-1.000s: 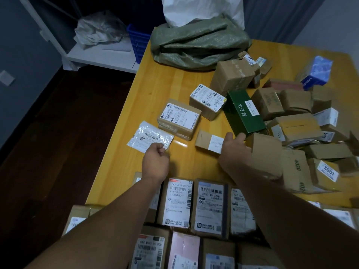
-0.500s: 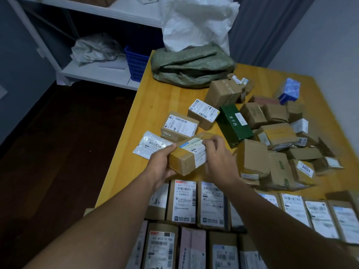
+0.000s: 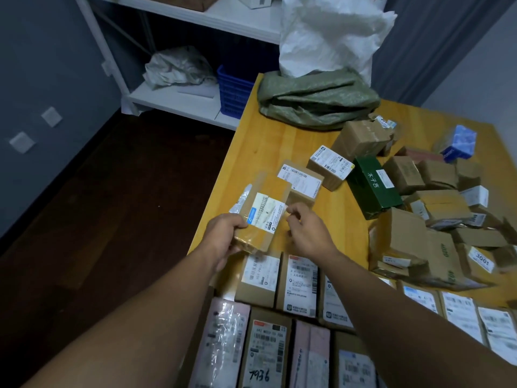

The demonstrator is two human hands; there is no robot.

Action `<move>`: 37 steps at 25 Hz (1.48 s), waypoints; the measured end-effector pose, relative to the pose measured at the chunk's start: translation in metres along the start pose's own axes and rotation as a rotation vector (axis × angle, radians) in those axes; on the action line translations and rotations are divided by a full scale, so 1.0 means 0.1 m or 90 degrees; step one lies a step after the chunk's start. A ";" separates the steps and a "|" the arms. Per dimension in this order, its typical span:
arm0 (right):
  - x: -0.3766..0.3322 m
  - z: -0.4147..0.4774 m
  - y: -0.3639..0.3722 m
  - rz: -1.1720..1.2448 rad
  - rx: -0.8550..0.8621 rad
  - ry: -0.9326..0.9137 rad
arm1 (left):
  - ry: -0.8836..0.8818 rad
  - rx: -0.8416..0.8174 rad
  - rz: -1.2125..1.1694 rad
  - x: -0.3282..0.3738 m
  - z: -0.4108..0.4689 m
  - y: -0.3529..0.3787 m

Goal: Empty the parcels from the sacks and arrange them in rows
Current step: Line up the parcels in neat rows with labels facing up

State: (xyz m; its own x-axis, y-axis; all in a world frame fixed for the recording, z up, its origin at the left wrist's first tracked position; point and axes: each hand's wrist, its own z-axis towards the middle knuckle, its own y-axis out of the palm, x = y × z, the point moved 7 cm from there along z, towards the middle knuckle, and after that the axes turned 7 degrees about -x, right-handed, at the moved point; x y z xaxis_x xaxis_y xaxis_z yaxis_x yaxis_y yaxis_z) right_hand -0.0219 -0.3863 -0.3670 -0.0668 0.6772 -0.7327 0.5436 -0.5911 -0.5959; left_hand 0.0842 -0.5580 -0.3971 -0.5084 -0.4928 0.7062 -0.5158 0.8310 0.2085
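A yellow wooden counter (image 3: 279,141) stands in a dim room, with a white shelf (image 3: 179,99) and dark floor (image 3: 112,219) to its left. Over the near left part a box (image 3: 263,217) is gripped at its lower corner by the left hand (image 3: 223,236), label up and tilted. The right hand (image 3: 307,233) is curled at the box's right edge; whether it is pinched there cannot be told.

Just below the hands, rows (image 3: 299,287) of labelled parcels are laid side by side along the near edge. The task is judged well under way but not done: a loose pile (image 3: 436,219) is heaped at the right, and a few parcels lie singly beyond the hands. A green sack (image 3: 316,99) lies flat at the far end, seemingly emptied; a white sack (image 3: 327,35) stands behind it, its contents unseen.

Bare counter is left between the hands and the green sack. The left edge lies close beside the box, with the floor below.
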 end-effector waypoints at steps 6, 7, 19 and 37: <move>-0.20 0.08 0.65 0.090 -0.173 0.080 | 0.002 0.097 0.084 0.04 -0.09 -0.63; -0.22 0.07 0.75 0.093 -0.193 0.087 | -0.005 0.107 0.114 0.03 -0.08 -0.71; -0.01 0.04 1.21 0.053 -0.235 0.161 | -0.164 0.048 0.233 -0.54 0.19 -0.86; -0.20 0.14 1.65 0.043 -0.238 0.144 | -0.062 0.140 0.410 -0.47 0.43 -1.24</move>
State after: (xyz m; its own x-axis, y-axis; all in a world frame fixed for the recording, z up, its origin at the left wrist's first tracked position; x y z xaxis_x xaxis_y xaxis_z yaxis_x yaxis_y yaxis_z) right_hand 0.0578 -0.5035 -0.4549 0.1416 0.7456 -0.6512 0.8083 -0.4668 -0.3587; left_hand 0.1426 -0.6493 -0.4849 -0.8151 0.0523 0.5769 -0.2127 0.8993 -0.3821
